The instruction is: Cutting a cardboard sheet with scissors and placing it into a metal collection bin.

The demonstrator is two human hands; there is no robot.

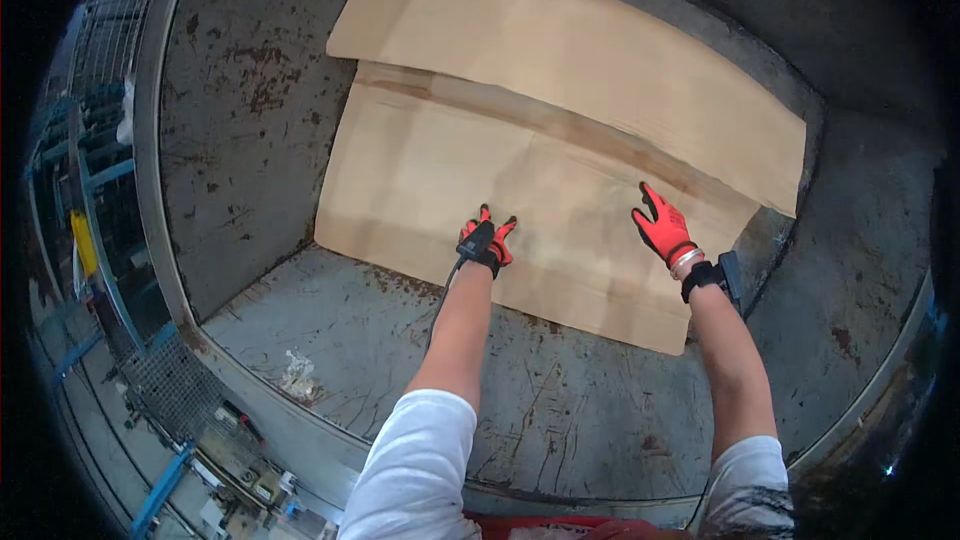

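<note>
Lying inside the metal bin (245,90), the near sheet (430,160) of card has its long axis running from between 9 and 10 o'clock to between 3 and 4, slanting across the line of the forearms. It spreads out behind the fingers of the left hand (487,235) and the right hand (663,225), with most of its face toward 10 o'clock of the left and its short end toward 3 o'clock of the right. The far sheet (560,40) lies beyond at 12 o'clock, slanting the same way, and its near edge meets a brown strip (580,130); whether the two are joined there, I cannot tell. The right hand is the nearer to that strip, its fingertips just short of it and aimed at 11 o'clock; the left is well apart from it and nearer the long edge at 6 o'clock. Each is wide, with fingers spread, and no grip on the card shows. Whether the fingertips press on the near sheet or hang just above it is not clear. At 8 o'clock from the left hand, a pale scrap (298,375) lies on the bin's scratched floor, apart from the card.
</note>
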